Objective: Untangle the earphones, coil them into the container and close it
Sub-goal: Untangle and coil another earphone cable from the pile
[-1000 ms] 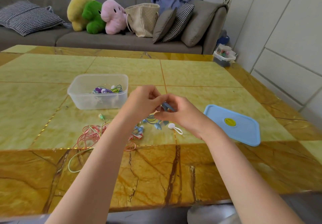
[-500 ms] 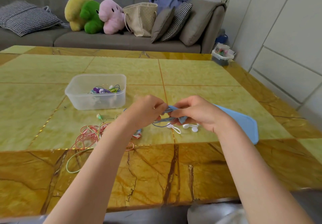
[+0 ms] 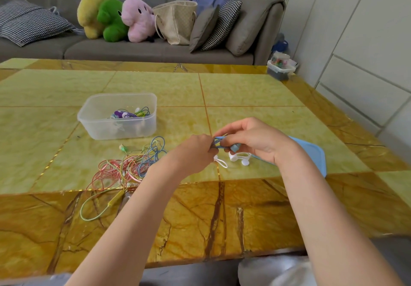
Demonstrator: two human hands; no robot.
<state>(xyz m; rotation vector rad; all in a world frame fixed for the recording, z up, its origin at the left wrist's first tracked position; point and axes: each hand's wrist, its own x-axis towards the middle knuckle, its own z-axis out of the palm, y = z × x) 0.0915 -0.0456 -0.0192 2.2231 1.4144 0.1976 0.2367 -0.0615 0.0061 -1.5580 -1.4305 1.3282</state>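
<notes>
Both hands meet above the table's middle on blue earphones [image 3: 219,142]. My left hand [image 3: 195,152] pinches their cable from the left. My right hand [image 3: 253,138] curls round the bundled end from the right. White earbuds [image 3: 239,157] lie on the table just below my right hand. A tangle of pink, yellow and blue earphone cables [image 3: 126,167] lies to the left of my left forearm. The clear plastic container [image 3: 97,125] stands behind the tangle, open, with purple and green earphones inside. Its blue lid [image 3: 311,154] lies flat, partly hidden behind my right wrist.
The yellow marble table [image 3: 244,89] stretches far back. A grey sofa [image 3: 133,49] with plush toys, cushions and a bag stands beyond it. A small box of bits [image 3: 280,67] sits off the table's far right corner. White cabinets line the right side.
Both hands have shifted right and drawn the blue cable taut between them. White earbuds have come into view beneath my right hand, and the lid is now largely hidden.
</notes>
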